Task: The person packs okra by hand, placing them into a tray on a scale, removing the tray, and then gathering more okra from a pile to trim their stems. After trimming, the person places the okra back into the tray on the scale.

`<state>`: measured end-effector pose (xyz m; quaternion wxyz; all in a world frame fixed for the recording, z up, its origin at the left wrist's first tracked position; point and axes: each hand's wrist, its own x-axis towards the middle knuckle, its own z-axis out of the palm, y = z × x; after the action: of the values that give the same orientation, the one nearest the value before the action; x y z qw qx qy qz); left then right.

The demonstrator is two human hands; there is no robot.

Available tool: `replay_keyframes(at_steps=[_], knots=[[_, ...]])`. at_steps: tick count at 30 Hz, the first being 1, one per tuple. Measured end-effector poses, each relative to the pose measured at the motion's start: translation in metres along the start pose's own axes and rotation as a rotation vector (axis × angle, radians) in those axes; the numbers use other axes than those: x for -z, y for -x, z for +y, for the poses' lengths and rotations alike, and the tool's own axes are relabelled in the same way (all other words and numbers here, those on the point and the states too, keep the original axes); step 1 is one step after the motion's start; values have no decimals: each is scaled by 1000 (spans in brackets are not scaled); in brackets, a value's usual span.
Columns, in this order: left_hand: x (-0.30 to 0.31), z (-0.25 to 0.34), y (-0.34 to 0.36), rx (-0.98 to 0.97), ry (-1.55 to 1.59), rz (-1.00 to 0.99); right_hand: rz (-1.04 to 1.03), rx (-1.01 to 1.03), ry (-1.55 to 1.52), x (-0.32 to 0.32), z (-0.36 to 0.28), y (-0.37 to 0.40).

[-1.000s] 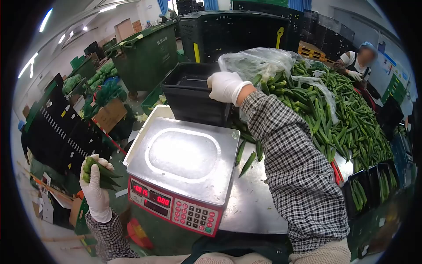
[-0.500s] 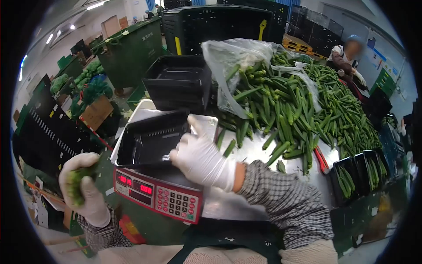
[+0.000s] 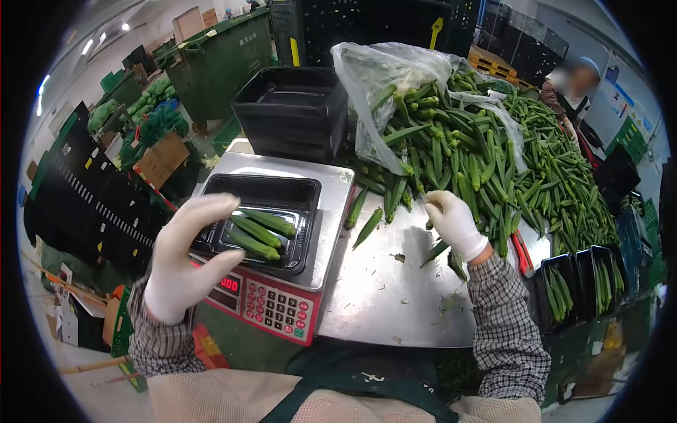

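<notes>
Head camera: a black tray [image 3: 262,189] sits on the metal plate of a red scale [image 3: 278,310], and at least three okra pods [image 3: 259,237] lie in it. They rest side by side on its floor, long axes nearly parallel, slanting from upper left to lower right. Their thick stem ends point to the lower right; their other ends lie close to the fingers of the left hand [image 3: 173,271]. That grip is apart, thumb and fingers spread in a wide curve over the tray's left side.

Beyond the scale stands a stack of black trays [image 3: 285,130], openings upward. Beside it, a clear plastic bag [image 3: 367,116] holds more okra and drapes over part of a large pile [image 3: 486,166] on the metal counter [image 3: 395,296], where pods point many ways. One loose pod [image 3: 367,228] lies near the scale, stem end away from the wearer, tip slanting back toward the lower left.

The right hand [image 3: 455,225] is at the pile's near edge, fingers curled downward; whether its grip is clamped on a pod, I cannot tell. Farther right, two black trays [image 3: 580,275] hold okra lined up lengthwise, roughly parallel.
</notes>
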<state>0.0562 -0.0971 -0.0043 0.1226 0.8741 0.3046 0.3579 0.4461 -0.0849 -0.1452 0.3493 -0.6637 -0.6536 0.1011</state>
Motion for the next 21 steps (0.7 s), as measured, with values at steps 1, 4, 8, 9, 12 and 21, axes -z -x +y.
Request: replay_keyframes(at_steps=[1,4,8,9,12,21], knots=[[2,4,11,-9,33,51,-5,-34,22,-4,7,-7],[-16,20,36,-77,226,-13,-69,26,170,-22,6,-26],[-72,27,69,11,685,-103,-17,351,567,-49,-3,-34],[-86,32,74,41,707,-91,-20,435,599,-53,1,-36],[-120,47,79,243,921,-110,41,666,607,-50,6,-45],[-232,92,54,472,1099,9,-182,-379,-699,56,-73,85]])
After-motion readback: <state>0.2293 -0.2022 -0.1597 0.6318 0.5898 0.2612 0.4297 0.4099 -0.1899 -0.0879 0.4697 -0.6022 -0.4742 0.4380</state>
